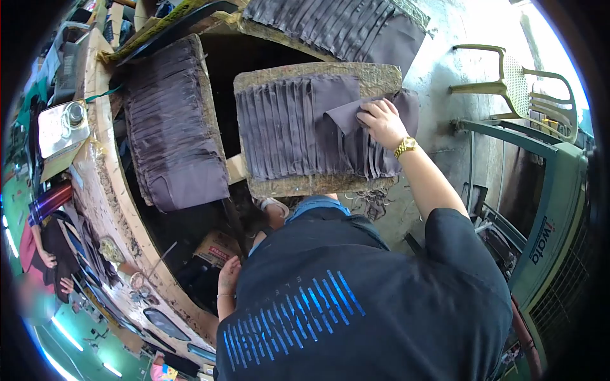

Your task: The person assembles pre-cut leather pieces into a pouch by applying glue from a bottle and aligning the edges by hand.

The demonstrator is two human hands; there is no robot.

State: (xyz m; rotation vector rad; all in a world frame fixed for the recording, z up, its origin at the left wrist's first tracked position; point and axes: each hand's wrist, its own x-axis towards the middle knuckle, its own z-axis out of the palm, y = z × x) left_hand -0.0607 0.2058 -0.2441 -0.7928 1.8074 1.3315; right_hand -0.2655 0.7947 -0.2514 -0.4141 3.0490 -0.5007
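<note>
The cloth pieces (pixel 273 127) look matt, thin and softly creased, lying over a board (pixel 292 186) with a rough, scuffed, fibrous face. Over here, the wristwatch (pixel 405 147) is shiny gold-toned metal. The T-shirt (pixel 406 286) is dull black cloth, its blue print (pixel 292 317) glossy. The counter (pixel 127 203) shows raw, worn wood along its edge, and a tumbler (pixel 54 199) there gleams smoothly. That chair (pixel 516 82) seems moulded plastic; the green frame (pixel 553 203) is painted metal, smooth with a slight sheen.

- Passage: narrow dark gap (pixel 220 120) between left brown rectangular board (pixel 206 101) and central brown rectangular board (pixel 381 76).
- Obstruction: pale wooden crosspiece (pixel 237 168).
- Right-side obstacle: green metal frame (pixel 559 171).
</note>
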